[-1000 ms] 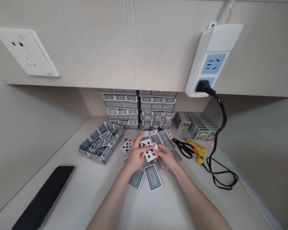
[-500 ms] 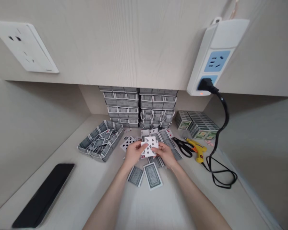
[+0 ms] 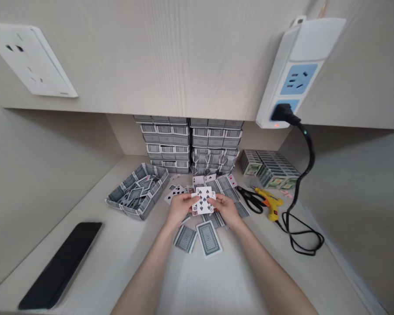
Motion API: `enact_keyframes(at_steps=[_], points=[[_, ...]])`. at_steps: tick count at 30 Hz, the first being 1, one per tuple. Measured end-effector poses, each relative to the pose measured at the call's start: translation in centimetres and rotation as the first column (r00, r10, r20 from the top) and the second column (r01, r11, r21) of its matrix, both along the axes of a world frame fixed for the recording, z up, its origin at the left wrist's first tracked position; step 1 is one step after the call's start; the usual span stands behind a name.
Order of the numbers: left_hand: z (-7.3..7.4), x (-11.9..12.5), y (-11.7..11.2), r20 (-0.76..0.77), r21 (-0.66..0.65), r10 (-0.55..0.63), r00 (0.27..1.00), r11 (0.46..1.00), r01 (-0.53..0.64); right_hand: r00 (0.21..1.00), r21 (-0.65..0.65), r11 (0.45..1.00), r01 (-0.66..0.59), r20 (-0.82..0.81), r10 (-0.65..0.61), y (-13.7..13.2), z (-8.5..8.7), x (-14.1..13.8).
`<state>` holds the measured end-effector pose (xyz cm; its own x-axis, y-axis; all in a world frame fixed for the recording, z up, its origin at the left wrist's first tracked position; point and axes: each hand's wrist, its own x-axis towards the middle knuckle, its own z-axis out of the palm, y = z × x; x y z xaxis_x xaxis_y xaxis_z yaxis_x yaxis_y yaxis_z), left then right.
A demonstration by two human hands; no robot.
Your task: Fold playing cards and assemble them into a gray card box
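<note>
Both my hands hold a small stack of playing cards (image 3: 204,201) face up, a nine of spades on top. My left hand (image 3: 178,209) pinches the stack's left edge and my right hand (image 3: 227,208) pinches its right edge, just above the desk. Two face-down cards (image 3: 209,238) with grey patterned backs lie on the desk right below my hands. More loose cards (image 3: 223,185), some face up, are spread behind the stack.
A grey open tray (image 3: 128,207) made of cards sits left of my hands. Stacked card boxes (image 3: 188,144) stand at the back, card packs (image 3: 269,169) to the right. Scissors (image 3: 250,200), a yellow glue gun (image 3: 271,204) with black cord (image 3: 302,236), and a black phone (image 3: 61,263) lie on the desk.
My left hand's raised finger has come down and both hands have squared the fanned cards into one neat stack. The hands have drifted slightly up and away from me.
</note>
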<state>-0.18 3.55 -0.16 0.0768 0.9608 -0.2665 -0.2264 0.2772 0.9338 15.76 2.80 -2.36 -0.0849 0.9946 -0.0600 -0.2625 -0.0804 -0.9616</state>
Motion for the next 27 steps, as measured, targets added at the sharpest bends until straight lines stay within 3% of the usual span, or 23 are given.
enact_keyframes(at_steps=[19, 27], points=[[-0.4, 0.1, 0.2, -0.028, 0.015, 0.006, 1.000, 1.000, -0.005, 1.000, -0.011, 1.000, 0.006, -0.009, -0.006, 0.2, -0.3, 0.0], [1.2, -0.6, -0.4, 0.091, -0.011, -0.110, 0.990, 0.994, 0.111, 0.999, 0.001, 0.999, 0.045, -0.005, -0.045, 0.4, -0.5, 0.4]])
